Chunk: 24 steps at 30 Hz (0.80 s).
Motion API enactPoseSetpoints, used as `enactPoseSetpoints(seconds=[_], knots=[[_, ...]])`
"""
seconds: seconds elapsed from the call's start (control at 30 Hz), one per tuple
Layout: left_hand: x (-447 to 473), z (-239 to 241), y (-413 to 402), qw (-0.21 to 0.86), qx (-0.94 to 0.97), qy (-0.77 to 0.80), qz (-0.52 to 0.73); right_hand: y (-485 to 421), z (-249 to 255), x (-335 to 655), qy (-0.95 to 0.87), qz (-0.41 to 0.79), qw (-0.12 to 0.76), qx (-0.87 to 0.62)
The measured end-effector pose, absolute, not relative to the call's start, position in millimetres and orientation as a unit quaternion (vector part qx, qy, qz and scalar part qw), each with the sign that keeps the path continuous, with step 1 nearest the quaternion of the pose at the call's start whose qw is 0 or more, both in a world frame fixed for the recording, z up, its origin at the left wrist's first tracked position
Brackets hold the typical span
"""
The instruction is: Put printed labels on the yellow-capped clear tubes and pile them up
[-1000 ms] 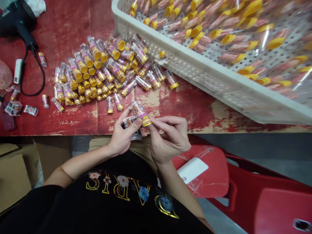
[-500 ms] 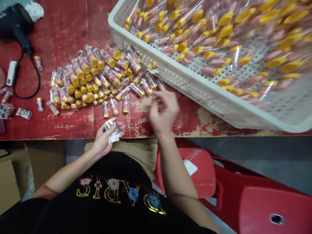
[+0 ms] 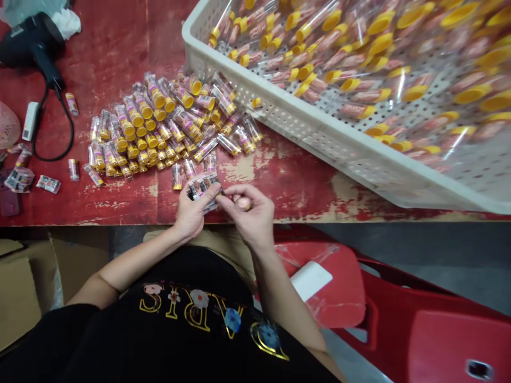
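My left hand [image 3: 192, 213] pinches a few flat printed plastic sleeves [image 3: 203, 186] between thumb and fingers, just above the table's front edge. Touching the right edge of these sleeves are the thumb and index fingertips of my right hand [image 3: 253, 215]. A small tube [image 3: 242, 203] is tucked in the curled fingers of that hand; only its rounded end shows. Beyond both hands lies a heap of small clear tubes [image 3: 139, 127] with yellow caps and printed sleeves. A few more tubes [image 3: 176, 176] stand apart, close to my left fingers.
A white perforated crate [image 3: 279, 119] of yellow-capped clear tubes fills the right of the red table [image 3: 128, 205]. At left are a black heat gun [image 3: 34, 40] with its cord, loose sleeves [image 3: 48, 184] and a few single tubes. Red stools [image 3: 319, 287] stand below the edge.
My right hand has come back from the heap's right end to the sleeves, and a tube there is gone from the table. My left hand has risen slightly and moved right.
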<state>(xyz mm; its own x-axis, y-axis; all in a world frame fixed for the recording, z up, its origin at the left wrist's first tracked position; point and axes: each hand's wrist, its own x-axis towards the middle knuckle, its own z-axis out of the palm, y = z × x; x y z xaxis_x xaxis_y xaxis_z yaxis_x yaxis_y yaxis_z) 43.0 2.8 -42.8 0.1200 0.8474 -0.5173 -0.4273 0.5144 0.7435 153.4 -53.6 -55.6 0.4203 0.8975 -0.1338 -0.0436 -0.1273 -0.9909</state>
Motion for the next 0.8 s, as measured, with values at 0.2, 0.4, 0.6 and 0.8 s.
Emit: enactPoseSetpoints(seconds=[0.2,0.4,0.6,0.8], knots=[[43,-41,-1,0.733,0.201,0.475,0.443,-38,-49,153,-0.331,0.37,0.593,-0.634],[42,-43,0,0.713,0.219,0.472,0.47,-41,-53,157,-0.375,0.274,0.587,-0.663],[50,-43,-2,0.731,0.185,0.483,0.445,-43,-53,154,-0.408,0.258,0.575,-0.661],[53,-42,4,0.729,0.18,0.481,0.452,-40,-53,159,-0.371,0.244,0.59,-0.674]])
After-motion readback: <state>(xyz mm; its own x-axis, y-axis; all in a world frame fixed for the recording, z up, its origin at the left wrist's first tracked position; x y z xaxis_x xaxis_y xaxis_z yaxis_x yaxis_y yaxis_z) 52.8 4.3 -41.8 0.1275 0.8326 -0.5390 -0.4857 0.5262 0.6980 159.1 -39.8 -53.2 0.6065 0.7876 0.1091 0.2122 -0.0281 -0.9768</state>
